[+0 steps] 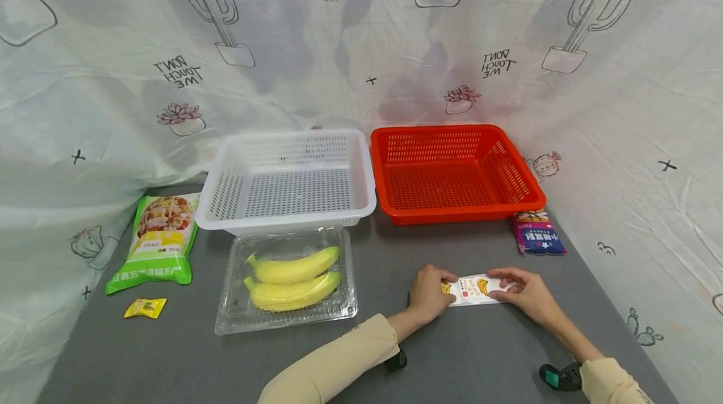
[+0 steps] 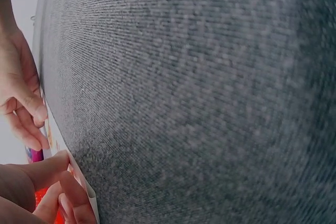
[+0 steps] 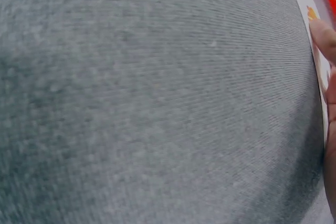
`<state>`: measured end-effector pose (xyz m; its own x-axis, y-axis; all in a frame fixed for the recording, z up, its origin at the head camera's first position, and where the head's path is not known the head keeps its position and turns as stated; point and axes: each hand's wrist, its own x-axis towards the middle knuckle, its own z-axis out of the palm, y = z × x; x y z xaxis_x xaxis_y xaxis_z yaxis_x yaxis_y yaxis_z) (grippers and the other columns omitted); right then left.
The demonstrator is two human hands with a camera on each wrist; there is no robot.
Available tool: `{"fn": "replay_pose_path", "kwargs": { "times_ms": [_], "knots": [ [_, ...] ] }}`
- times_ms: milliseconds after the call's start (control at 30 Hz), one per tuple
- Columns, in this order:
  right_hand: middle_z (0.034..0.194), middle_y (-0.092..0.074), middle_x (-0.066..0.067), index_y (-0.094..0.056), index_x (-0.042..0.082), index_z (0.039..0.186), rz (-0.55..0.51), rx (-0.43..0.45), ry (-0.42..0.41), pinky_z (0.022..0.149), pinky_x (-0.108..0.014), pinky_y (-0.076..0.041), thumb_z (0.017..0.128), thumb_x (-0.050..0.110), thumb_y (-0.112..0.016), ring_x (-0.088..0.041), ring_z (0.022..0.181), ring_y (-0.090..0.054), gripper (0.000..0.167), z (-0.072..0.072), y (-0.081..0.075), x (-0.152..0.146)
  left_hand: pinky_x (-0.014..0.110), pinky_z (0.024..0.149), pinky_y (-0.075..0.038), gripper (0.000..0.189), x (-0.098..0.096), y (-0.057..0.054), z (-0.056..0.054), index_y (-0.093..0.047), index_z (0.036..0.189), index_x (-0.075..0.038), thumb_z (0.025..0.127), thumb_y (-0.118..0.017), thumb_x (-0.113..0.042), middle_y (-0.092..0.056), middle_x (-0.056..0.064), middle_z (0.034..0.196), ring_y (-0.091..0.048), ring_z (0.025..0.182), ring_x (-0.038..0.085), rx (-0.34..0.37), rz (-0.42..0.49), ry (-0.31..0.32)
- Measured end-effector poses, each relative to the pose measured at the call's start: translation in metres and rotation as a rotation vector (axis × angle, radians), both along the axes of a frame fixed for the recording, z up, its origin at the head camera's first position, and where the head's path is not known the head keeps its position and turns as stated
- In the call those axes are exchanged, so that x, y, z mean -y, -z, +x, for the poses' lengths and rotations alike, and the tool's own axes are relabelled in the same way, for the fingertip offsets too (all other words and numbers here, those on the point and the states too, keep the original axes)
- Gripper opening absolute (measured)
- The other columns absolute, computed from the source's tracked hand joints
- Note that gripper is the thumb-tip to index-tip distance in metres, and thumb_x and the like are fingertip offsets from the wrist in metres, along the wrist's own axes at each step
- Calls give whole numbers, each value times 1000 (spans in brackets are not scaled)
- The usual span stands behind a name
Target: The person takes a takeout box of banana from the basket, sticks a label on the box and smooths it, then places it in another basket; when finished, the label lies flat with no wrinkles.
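Note:
A white paper label printed with bananas and small text lies stretched between my two hands, low over the grey table. My left hand pinches its left end between thumb and fingers. At the other end, my right hand grips the label the same way, partly covering it. In the left wrist view, the label appears edge-on, folded up near my left fingertips. To the left sits a clear plastic clamshell box, its lid down over two yellow bananas.
Behind stand a white basket and a red basket, side by side. A green food bag and a small yellow packet lie at the left. At the right, a purple-blue packet lies partly under the red basket's rim.

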<state>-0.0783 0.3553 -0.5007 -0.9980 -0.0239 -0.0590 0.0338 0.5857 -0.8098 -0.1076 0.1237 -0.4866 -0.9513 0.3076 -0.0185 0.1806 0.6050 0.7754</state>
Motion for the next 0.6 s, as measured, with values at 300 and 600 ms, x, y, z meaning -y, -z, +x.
{"fn": "replay_pose_path", "kwargs": {
  "times_ms": [300,600],
  "knots": [
    [83,-59,-5,-68,1,110,2,-58,-32,52,-20,-41,79,10,-78,-4,64,-46,34,2,2,1,24,65,-42,28,0,-1,0,-77,92,-12,67,-85,-3,-58,-2,83,-54,77,9,22,-5,15],
    [81,-56,-5,-68,0,109,7,-5,-30,52,-21,-39,79,11,-79,-4,63,-44,33,-1,0,0,24,65,-42,27,0,-1,-1,-78,91,-13,67,-85,-4,-57,-3,83,-53,77,9,33,-13,12]
  ]
}}
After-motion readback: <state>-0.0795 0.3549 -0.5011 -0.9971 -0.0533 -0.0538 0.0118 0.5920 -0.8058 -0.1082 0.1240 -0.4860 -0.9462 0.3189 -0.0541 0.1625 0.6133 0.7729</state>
